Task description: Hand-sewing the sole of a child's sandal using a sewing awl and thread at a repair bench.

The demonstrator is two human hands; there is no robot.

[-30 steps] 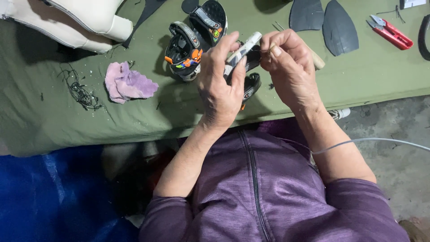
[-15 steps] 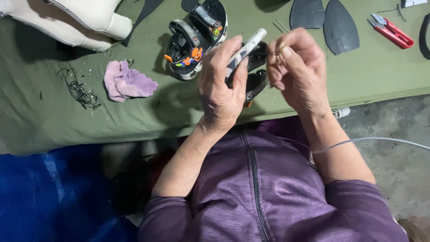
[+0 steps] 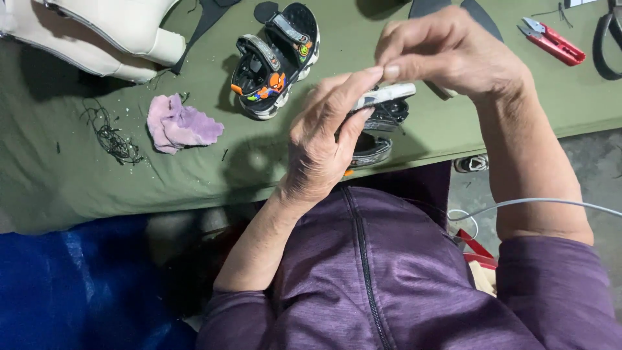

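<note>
Over green table (image 3: 78,188), left hand (image 3: 324,142) and right hand (image 3: 447,55) pinch small sandal (image 3: 382,116) between fingertips

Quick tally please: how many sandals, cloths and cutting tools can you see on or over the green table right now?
Sandals: 2, one lying on the table, one held by the left hand and right hand, the held sandal partly hidden.
Cloths: 1, a lilac rag.
Cutting tools: 1, red-handled snips.
Total: 4
</note>
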